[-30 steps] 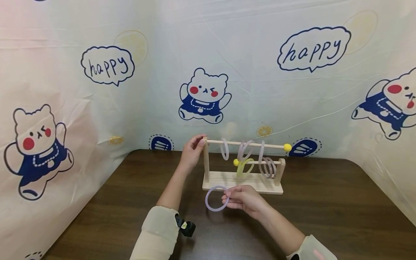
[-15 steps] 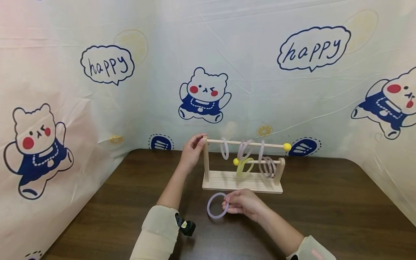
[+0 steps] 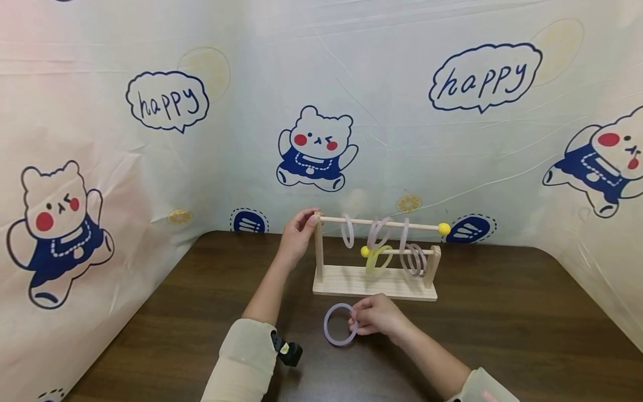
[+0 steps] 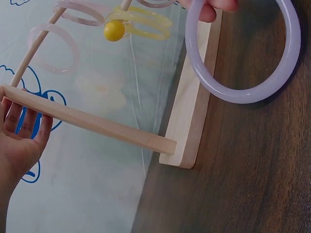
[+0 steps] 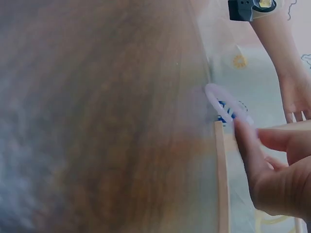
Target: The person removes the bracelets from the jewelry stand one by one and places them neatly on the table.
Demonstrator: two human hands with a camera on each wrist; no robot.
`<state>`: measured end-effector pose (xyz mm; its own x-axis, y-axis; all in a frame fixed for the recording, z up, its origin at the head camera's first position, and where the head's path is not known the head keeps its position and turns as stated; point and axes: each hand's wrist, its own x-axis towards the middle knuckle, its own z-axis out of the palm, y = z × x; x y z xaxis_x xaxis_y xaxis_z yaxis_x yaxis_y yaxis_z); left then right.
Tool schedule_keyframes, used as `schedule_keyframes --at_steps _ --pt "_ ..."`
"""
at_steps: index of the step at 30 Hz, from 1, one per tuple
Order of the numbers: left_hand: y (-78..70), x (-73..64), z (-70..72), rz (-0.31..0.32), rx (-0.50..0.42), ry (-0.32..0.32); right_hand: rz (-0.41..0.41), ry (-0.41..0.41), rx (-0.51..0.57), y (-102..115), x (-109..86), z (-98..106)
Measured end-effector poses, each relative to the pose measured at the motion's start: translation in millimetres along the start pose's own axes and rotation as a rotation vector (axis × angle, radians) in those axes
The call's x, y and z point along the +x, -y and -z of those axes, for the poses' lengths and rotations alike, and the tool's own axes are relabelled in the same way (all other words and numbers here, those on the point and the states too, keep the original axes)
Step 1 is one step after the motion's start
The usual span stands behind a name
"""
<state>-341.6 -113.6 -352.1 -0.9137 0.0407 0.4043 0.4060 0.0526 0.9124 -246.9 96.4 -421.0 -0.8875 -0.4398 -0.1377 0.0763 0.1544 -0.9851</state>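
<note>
A wooden rack stands on the table, its base (image 3: 346, 283) flat and its two rods set at different heights. My left hand (image 3: 297, 237) grips the top of the tall left post (image 3: 318, 254); the left wrist view shows its fingers behind that post. In front of the base, my right hand (image 3: 385, 319) pinches a pale purple ring (image 4: 243, 95) by its right side, between thumb and fingers. Several pale translucent rings hang from the upper rod (image 3: 331, 219). Yellow rings (image 3: 370, 263) and more pale ones hang on the lower rod.
Yellow balls cap the upper rod's right end (image 3: 444, 228) and the lower rod's left end (image 3: 365, 252). The dark wooden table (image 3: 201, 335) extends around the rack. Behind it hangs a printed cloth (image 3: 392, 89). A small black camera (image 3: 288, 353) sits on the left wrist.
My right hand has drawn the purple ring slightly down and to the right, away from the rack. The left hand and the rack have stayed in place.
</note>
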Motion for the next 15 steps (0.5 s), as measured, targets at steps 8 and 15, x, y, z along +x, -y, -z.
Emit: schedule_keyframes --at_steps 8,15 --pt "-0.2 0.3 -0.1 -0.002 -0.011 -0.010 0.055 -0.065 -0.332 2.0 0.3 -3.3" --pt "0.1 0.5 -0.9 -0.005 -0.021 -0.010 0.107 -0.092 -0.537 2.4 -1.7 -6.7"
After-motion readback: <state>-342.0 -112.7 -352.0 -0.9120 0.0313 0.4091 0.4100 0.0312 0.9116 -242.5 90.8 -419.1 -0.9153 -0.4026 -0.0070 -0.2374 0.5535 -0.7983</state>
